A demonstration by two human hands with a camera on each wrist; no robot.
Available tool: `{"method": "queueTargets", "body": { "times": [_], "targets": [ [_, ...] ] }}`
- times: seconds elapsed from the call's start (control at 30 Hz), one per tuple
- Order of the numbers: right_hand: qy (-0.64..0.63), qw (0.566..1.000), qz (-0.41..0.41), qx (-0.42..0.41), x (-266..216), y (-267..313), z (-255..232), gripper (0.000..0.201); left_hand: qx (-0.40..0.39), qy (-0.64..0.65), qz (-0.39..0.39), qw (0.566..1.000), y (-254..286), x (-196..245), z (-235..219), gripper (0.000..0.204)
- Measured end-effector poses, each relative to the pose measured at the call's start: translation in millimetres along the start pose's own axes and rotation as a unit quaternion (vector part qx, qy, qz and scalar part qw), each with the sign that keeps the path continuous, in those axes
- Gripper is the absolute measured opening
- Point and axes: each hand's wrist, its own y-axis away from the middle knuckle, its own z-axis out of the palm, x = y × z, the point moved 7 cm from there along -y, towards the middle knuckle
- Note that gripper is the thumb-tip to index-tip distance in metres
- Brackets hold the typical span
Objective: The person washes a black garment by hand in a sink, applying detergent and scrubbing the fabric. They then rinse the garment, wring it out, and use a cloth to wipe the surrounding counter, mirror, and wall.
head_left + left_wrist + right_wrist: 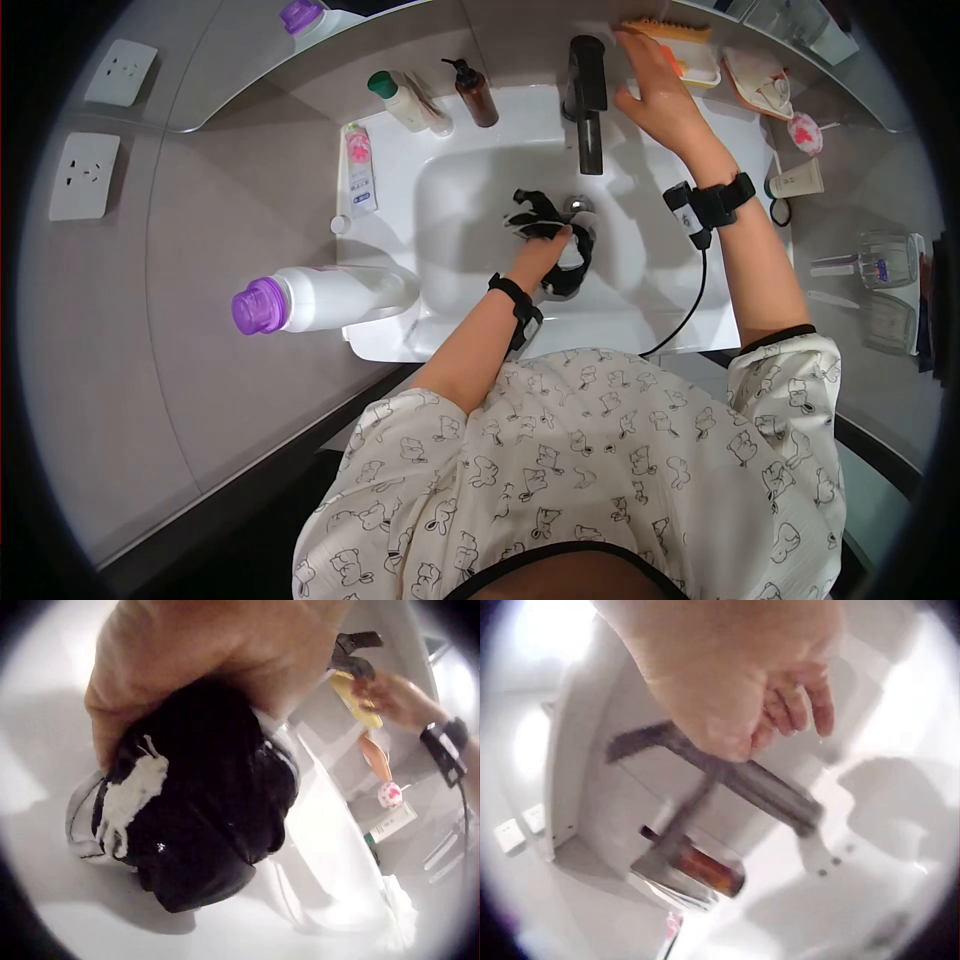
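Two wall sockets (118, 72), one black tap (588, 100), one sink (470, 200), one purple-capped bottle (320, 298), one brown pump bottle (474, 93), two hands.

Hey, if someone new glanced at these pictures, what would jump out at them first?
Most striking is the left hand gripping a wad of black, soapy cloth in the middle of the white sink. Next, the right hand reaches up beside the dark faucet toward a yellow brush on the back ledge. At the sink's left edge, a white detergent bottle with a purple cap lies on its side.
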Motion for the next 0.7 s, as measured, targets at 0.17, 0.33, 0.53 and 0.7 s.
{"method": "queueTargets", "body": {
  "times": [0.17,0.33,0.53,0.7],
  "targets": [
    [0.077,0.96,0.009,-0.268,-22.9,-19.4,32.4,0.06,-0.083,0.421,-0.113,0.896,40.0,1.2,6.1,0.054],
    [0.19,0.961,-0.114,-0.165,-30.6,-3.6,46.3,0.058,-0.012,-0.222,-0.005,0.975,65.9,17.0,-72.2,0.052],
    [0.184,0.963,-0.112,-0.164,-19.2,-11.5,49.5,0.053,0.06,-0.297,0.254,0.919,30.0,91.6,-25.1,0.049],
    [0.198,0.959,-0.123,-0.16,-22.3,-13.4,49.4,0.056,0.0,-0.365,0.198,0.91,-44.7,39.6,45.6,0.068]
  ]
}}
